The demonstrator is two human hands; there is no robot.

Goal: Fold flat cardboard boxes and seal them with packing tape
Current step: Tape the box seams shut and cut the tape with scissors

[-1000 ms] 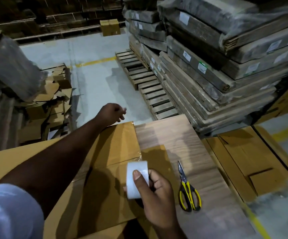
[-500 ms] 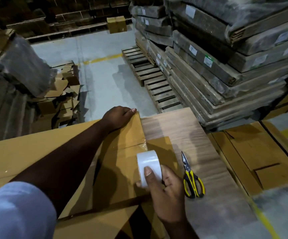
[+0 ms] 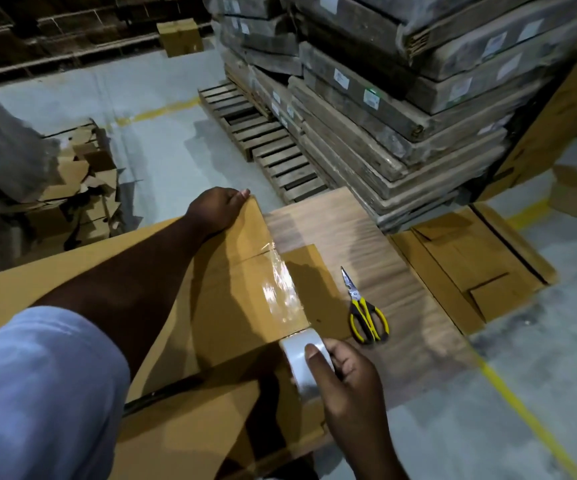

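Observation:
A brown cardboard box (image 3: 224, 306) lies across a wood-grain board (image 3: 342, 237). My left hand (image 3: 218, 211) rests on the box's far corner, fingers over the edge. My right hand (image 3: 346, 379) grips a roll of clear packing tape (image 3: 302, 358) at the box's near right edge. A shiny strip of tape (image 3: 282, 289) runs from the roll up along the box's right seam toward my left hand. My left forearm and pale sleeve hide much of the box's left part.
Yellow-handled scissors (image 3: 365, 313) lie on the board just right of the box. Flat cardboard sheets (image 3: 470, 268) lie on the floor at right. Stacked wrapped bundles (image 3: 401, 98) on wooden pallets (image 3: 263, 143) stand ahead. A heap of cardboard scraps (image 3: 79, 188) sits at left.
My right hand has drawn the tape roll toward me along the box's seam, laying a longer strip. My left hand came down onto the far corner and stays there.

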